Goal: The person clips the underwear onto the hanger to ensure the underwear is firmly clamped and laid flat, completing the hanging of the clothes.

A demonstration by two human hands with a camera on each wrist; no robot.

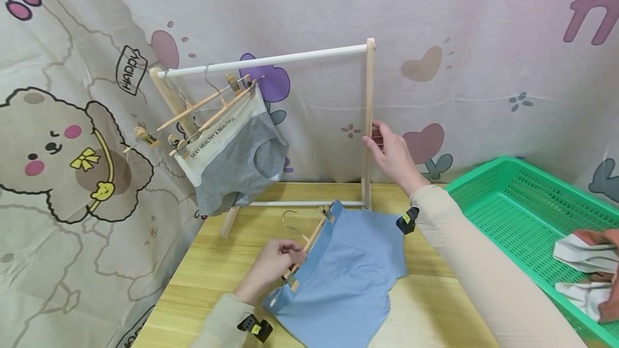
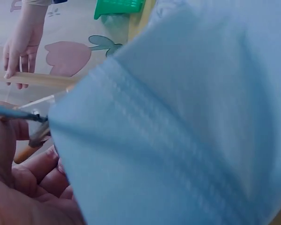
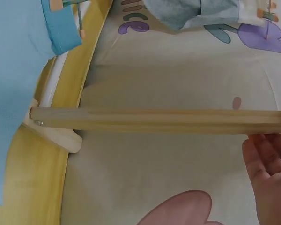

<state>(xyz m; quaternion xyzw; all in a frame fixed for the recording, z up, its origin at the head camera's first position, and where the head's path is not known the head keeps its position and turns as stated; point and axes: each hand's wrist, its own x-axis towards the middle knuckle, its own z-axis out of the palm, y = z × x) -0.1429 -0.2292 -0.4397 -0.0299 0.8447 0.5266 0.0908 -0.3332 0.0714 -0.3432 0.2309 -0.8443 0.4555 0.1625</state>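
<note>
In the head view my left hand (image 1: 276, 263) holds the wooden bar of a clip hanger (image 1: 315, 233). Two clips grip the waistband of a blue garment (image 1: 348, 267), spread over the table; its cloth fills much of the left wrist view. My right hand (image 1: 393, 156) grips the right upright post (image 1: 368, 122) of a small clothes rack, thumb in front and fingers behind. The same post (image 3: 168, 120) crosses the right wrist view. On the rack's white rail (image 1: 290, 58), towards the left, hang grey underpants (image 1: 242, 157) on one clip hanger and a second clip hanger (image 1: 193, 107).
A green plastic basket (image 1: 512, 168) stands at the right, with brown and white cloth (image 1: 592, 267) inside. The rack stands on a wooden table (image 1: 193, 289). A printed curtain (image 1: 483, 69) hangs close behind it.
</note>
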